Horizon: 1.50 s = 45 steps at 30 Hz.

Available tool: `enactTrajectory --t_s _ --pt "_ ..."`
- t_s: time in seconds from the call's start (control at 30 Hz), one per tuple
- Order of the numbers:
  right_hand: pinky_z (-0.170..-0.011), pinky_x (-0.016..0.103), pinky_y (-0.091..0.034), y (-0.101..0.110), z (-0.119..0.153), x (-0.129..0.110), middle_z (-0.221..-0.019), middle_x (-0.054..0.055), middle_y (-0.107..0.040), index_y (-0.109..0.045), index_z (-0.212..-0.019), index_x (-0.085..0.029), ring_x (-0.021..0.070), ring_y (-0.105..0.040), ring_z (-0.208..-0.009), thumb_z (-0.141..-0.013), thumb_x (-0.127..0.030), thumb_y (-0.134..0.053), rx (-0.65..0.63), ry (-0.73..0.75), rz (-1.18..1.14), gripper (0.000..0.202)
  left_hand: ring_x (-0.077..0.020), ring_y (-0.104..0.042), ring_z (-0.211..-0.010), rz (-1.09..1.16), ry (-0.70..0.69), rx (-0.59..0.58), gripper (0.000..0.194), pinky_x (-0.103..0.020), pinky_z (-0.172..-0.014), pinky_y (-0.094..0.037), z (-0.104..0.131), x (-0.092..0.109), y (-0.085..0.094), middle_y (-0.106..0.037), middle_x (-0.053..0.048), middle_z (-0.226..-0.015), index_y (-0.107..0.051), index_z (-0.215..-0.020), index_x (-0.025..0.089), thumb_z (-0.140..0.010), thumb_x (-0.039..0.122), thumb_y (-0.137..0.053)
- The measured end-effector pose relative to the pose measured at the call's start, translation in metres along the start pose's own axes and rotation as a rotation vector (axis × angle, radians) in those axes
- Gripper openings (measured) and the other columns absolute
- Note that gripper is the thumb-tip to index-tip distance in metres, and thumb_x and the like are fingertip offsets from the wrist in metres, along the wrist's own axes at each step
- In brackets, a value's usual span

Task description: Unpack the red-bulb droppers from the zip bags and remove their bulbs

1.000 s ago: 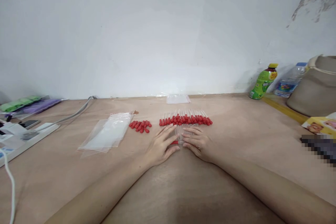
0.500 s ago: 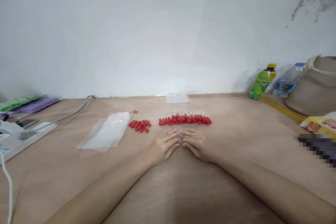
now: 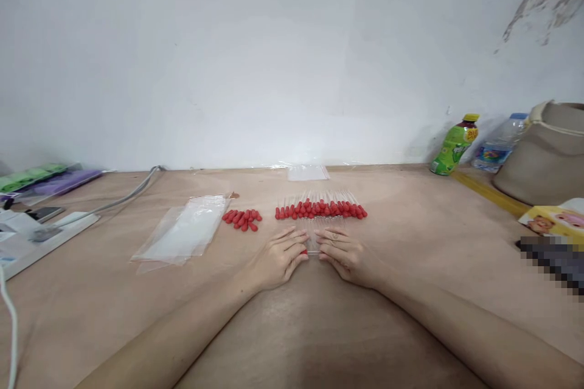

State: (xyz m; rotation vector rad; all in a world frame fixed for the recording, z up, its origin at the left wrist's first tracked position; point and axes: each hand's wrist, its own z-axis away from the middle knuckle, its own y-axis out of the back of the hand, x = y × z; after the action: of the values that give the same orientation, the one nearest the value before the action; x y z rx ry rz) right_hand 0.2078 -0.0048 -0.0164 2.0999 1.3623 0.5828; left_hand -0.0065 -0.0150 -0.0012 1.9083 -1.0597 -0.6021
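Observation:
My left hand (image 3: 283,258) and my right hand (image 3: 347,255) face each other low over the table, fingers closed and a small gap between them. A thin clear dropper tube (image 3: 313,253) spans that gap, lying crosswise. A red rubber bulb shows at the left fingertips, mostly covered, and the right fingers pinch the tube's other end. Just beyond my hands are loose clear tubes (image 3: 326,223), partly hidden. Behind them lies a row of droppers with red bulbs (image 3: 319,209), glass tips toward the wall. Left of the row is a pile of loose red bulbs (image 3: 241,219).
Clear plastic bags (image 3: 187,231) lie to the left, another bag (image 3: 308,173) by the wall. A power strip (image 3: 55,237) with cables is far left. At right stand a green bottle (image 3: 454,146), a water bottle (image 3: 497,149) and a beige container (image 3: 542,158).
My hands have drawn slightly apart, so more of the clear tube shows between them. The bulbs and droppers on the table stay as they were.

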Motion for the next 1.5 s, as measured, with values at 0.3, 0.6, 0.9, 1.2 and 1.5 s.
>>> enactTrajectory --t_s 0.3,0.6,0.9,1.2,1.5 --pt "-0.074 0.031 -0.045 0.009 0.010 0.010 -0.079 0.006 -0.066 -0.062 -0.091 -0.017 0.0170 -0.059 -0.083 -0.085 -0.019 -0.047 0.047 -0.209 0.029 0.016 -0.0180 -0.056 -0.099 0.032 0.086 0.145 0.015 -0.034 -0.086 -0.047 0.017 -0.011 0.009 -0.062 -0.008 -0.101 -0.057 -0.095 0.016 -0.086 0.018 -0.045" --pt "-0.066 0.029 -0.034 0.000 -0.005 0.015 -0.078 0.007 -0.065 -0.061 -0.101 -0.015 0.0161 -0.054 -0.070 -0.086 -0.021 -0.038 -0.006 -0.505 0.158 0.028 -0.0165 -0.053 -0.078 -0.071 0.603 0.268 0.026 -0.031 -0.071 -0.047 0.010 -0.049 0.042 -0.050 -0.007 -0.086 -0.060 -0.099 0.016 -0.086 0.024 -0.039" --pt "-0.067 0.030 -0.028 -0.012 -0.010 0.018 -0.069 0.005 -0.064 -0.065 -0.086 -0.017 0.0163 -0.053 -0.069 -0.081 -0.017 -0.045 -0.057 -0.520 0.229 0.020 -0.0153 -0.057 -0.064 0.029 1.003 0.241 0.044 -0.027 -0.061 -0.046 0.041 -0.119 0.078 -0.059 -0.001 -0.075 -0.050 -0.109 0.017 -0.072 0.040 -0.053" --pt "-0.072 0.033 -0.026 -0.004 -0.017 0.006 -0.079 0.005 -0.060 -0.062 -0.094 -0.019 0.0175 -0.048 -0.076 -0.082 -0.042 -0.048 -0.204 -0.480 0.196 0.030 -0.0132 -0.053 -0.059 0.055 0.886 0.057 0.033 -0.025 -0.056 -0.042 0.042 -0.114 0.064 -0.062 0.000 -0.076 -0.055 -0.084 0.019 -0.069 0.048 -0.055" --pt "-0.077 0.036 -0.027 0.002 -0.016 0.006 -0.084 0.006 -0.056 -0.060 -0.101 -0.019 0.0191 -0.046 -0.080 -0.076 -0.056 -0.049 -0.269 -0.400 0.158 0.046 -0.0155 -0.053 -0.059 -0.040 0.903 0.030 0.028 -0.026 -0.055 -0.039 0.035 -0.104 0.073 -0.062 0.000 -0.068 -0.059 -0.075 0.020 -0.073 0.047 -0.051"
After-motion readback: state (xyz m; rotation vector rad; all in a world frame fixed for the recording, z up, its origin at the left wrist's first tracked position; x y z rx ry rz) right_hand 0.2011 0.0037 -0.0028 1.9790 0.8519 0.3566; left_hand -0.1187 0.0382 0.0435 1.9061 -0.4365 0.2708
